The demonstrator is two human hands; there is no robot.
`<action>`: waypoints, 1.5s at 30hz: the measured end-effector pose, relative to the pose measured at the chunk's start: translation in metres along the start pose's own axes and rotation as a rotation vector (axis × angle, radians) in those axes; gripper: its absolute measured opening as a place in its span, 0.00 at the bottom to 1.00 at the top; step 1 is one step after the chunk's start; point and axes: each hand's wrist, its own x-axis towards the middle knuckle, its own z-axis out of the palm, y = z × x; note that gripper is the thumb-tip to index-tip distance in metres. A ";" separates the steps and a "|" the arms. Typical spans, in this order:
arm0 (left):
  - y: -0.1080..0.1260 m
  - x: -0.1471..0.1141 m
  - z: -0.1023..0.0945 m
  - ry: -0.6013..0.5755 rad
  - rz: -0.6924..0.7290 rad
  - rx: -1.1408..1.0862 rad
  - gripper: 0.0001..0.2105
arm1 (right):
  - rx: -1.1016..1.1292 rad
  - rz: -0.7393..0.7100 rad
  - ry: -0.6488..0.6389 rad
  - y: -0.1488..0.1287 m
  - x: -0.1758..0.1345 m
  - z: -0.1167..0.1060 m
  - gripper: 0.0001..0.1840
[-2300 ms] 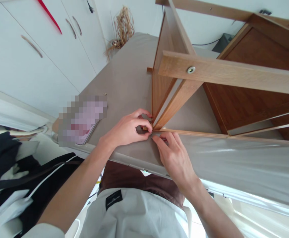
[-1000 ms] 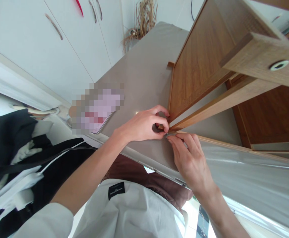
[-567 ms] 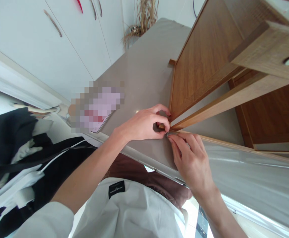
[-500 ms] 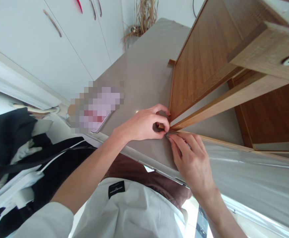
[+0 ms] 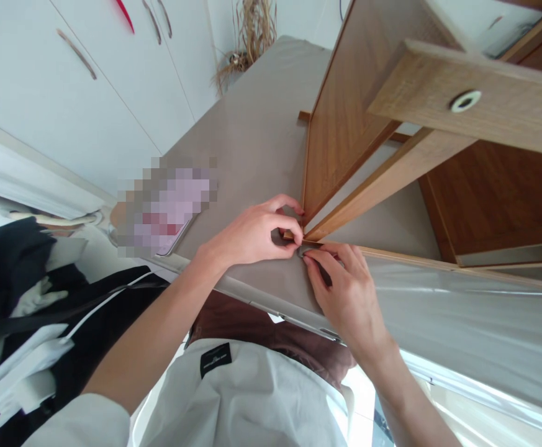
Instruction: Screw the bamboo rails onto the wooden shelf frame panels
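A brown wooden furniture frame (image 5: 345, 143), with panels and slats, lies on its side on the grey-covered table (image 5: 247, 130). My left hand (image 5: 256, 233) curls at its near lower corner, the fingertips gripping the wood there. Just right of it, my right hand (image 5: 345, 285) pinches a small grey metal piece (image 5: 301, 251) between thumb and forefinger, close against the corner. Most of that piece is hidden by the fingers, so its kind cannot be made out.
A blurred-out phone-like object (image 5: 171, 208) lies on the table to the left. A wooden bar with a round hole (image 5: 466, 101) juts toward me at upper right. White cabinets (image 5: 126, 74) and a dried plant (image 5: 252, 37) stand behind. Dark clothes and a white power strip (image 5: 23, 366) are at lower left.
The view has shifted, so everything sits a little further left. Both hands stay at the same corner; the fingers of my right hand have turned slightly around the small metal piece.
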 end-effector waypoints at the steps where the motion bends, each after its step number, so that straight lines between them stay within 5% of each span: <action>1: 0.000 0.000 0.000 0.000 0.000 -0.004 0.04 | 0.006 -0.002 -0.004 0.000 0.000 0.000 0.07; 16: 0.001 0.000 -0.001 -0.012 0.001 -0.017 0.04 | -0.235 -0.116 -0.068 -0.005 -0.005 -0.011 0.13; 45: -0.001 -0.001 -0.002 -0.015 0.019 -0.003 0.04 | -0.314 -0.152 -0.071 -0.009 -0.002 -0.009 0.14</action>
